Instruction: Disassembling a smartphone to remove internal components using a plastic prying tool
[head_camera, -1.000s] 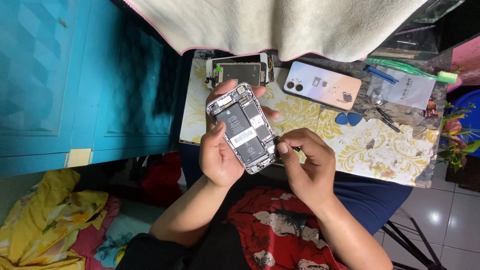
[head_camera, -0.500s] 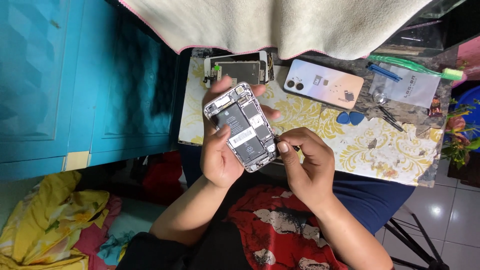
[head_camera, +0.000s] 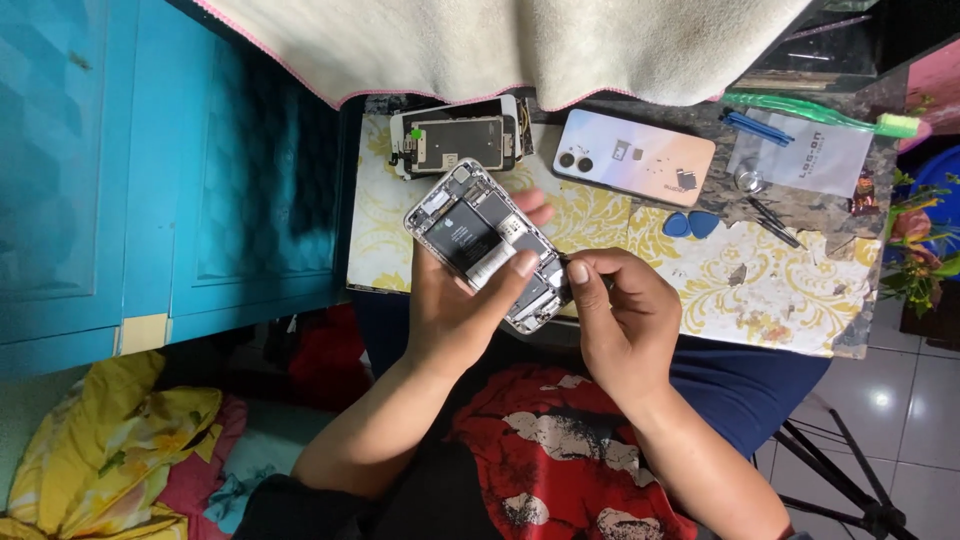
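My left hand (head_camera: 455, 315) grips an opened phone body (head_camera: 478, 232), its dark battery and silver frame facing up, tilted over the table's near edge. The thumb lies across the lower part of the phone. My right hand (head_camera: 622, 322) has its fingertips pinched at the phone's lower right edge; whatever they pinch is too small to make out. Behind the phone lies a detached screen panel (head_camera: 458, 142), inner side up.
A pale pink phone (head_camera: 634, 158) lies face down on the yellow-patterned table cover (head_camera: 760, 290). Two blue picks (head_camera: 690, 224), tweezers (head_camera: 770, 218), a grey pouch (head_camera: 812, 160) and a green toothbrush (head_camera: 820, 113) sit at the right. A cream towel (head_camera: 520, 45) hangs above; a blue cabinet (head_camera: 150, 180) stands left.
My right hand's fingers have closed in against the phone's lower right edge. The left thumb has shifted across the phone, which sits slightly lower and more tilted.
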